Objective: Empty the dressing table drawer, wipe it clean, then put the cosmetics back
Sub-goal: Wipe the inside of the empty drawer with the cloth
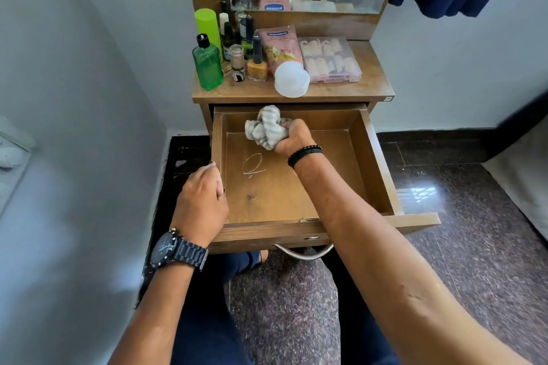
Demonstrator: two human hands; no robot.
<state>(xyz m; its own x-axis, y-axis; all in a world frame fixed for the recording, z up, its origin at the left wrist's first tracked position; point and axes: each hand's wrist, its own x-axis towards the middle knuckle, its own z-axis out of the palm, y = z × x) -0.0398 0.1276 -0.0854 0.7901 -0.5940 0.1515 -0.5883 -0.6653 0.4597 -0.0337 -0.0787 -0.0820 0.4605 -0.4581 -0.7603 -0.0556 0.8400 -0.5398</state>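
1. I am looking down at the drawer (375, 157). It is pulled out and nothing is lying in it but the cloth.
2. My right hand (293, 138) is squeezing a striped cloth (265, 127) in a ball, near the back of the drawer. I cannot tell if the cloth is touching the drawer floor.
3. My left hand (201, 201) is curling its fingers over the left wall of the drawer, and I think it is keeping the drawer from sliding.
4. The cloth is looking soft and light. I think it is best to be holding it bunched up, so it is not slipping out.
5. A white scribble (253, 166) is showing on the drawer floor. I think it is needing a hard rub.
6. The cosmetics are standing on the desk (370, 86): a green bottle (207, 67), an orange nail polish (257, 67), a pink tube (281, 50) and a clear box (330, 59).
7. The little glass bottles may be breaking easily and tipping. I think holding each one round its middle is safest. The tube is soft.
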